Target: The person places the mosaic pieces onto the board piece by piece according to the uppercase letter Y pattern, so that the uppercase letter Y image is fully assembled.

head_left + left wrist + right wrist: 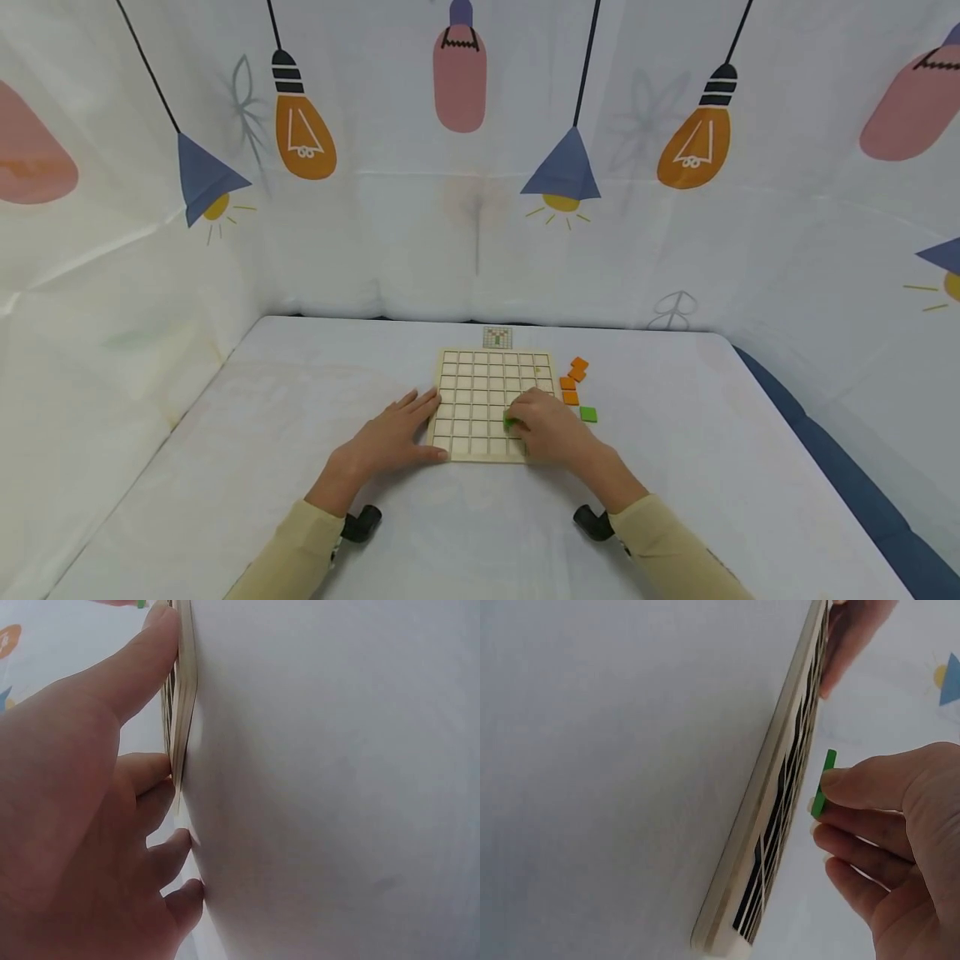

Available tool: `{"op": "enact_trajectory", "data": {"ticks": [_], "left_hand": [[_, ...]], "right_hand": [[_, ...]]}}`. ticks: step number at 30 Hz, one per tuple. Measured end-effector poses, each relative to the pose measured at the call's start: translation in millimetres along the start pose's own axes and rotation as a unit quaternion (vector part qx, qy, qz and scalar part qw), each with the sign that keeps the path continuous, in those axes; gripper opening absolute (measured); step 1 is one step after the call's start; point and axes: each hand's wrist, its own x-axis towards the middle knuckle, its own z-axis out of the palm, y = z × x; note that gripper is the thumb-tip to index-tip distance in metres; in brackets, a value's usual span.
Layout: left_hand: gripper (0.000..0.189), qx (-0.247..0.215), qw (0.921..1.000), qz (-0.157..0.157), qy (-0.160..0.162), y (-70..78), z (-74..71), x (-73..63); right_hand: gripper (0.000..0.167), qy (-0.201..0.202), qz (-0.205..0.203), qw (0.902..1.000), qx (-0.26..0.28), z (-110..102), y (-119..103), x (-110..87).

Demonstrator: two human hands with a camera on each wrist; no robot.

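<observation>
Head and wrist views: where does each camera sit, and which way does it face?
Head: on the head, facing forward and down at the gridded board on the table; left hand, right hand and sleeves show.
Left wrist: on that wrist, facing the board's edge; the left hand shows large.
Right wrist: on that wrist, facing the board and the green tile the right hand pinches; some left hand shows.
Head and right wrist share the board, that tile and both hands.

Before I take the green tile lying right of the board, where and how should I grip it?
Probably pinch opposite edges, coming from above right: the green tile lies flat on the table, while the board and orange tiles lie left and beyond.
</observation>
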Motion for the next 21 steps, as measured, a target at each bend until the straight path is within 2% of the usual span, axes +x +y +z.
{"op": "enact_trajectory", "data": {"ticks": [3,8,21], "left_hand": [[0.095,0.002,1.0,-0.005,-0.003,0.0,-0.2,0.2],[0.095,0.006,0.9999,-0.008,-0.005,-1.0,0.4,0.8],[0.095,0.004,1.0,-0.007,-0.001,-1.4,0.8,1.8]], "right_hand": [[0.016,0.009,-0.024,0.9997,0.007,2.9,-3.9,1.6],[0.019,0.013,-0.033,0.9994,0.005,6.2,-8.9,3.7],[0.016,-0.026,-0.034,0.9986,-0.03,7.5,-15.0,8.0]]}}
